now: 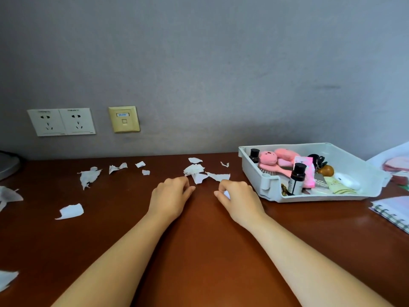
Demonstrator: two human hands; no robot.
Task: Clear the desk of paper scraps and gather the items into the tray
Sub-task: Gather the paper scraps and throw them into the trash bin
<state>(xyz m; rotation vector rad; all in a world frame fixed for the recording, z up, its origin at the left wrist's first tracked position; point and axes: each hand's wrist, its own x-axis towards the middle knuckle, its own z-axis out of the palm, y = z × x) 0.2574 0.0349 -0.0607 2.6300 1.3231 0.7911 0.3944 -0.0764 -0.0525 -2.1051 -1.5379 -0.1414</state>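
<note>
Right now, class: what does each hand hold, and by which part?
The right hand pinches a small paper scrap by its edge between thumb and fingers. The left hand holds nothing visible.

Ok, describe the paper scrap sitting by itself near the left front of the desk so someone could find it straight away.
Start at the double wall socket and come straight down onto the brown desk. Past the row of torn scraps by the wall, nearer the front edge, lies one white scrap. It lies alone, roughly rectangular with a curled edge, left of the left hand.

grey wall point(199, 63), wall sockets point(61, 121), brown desk point(199, 229)
</note>
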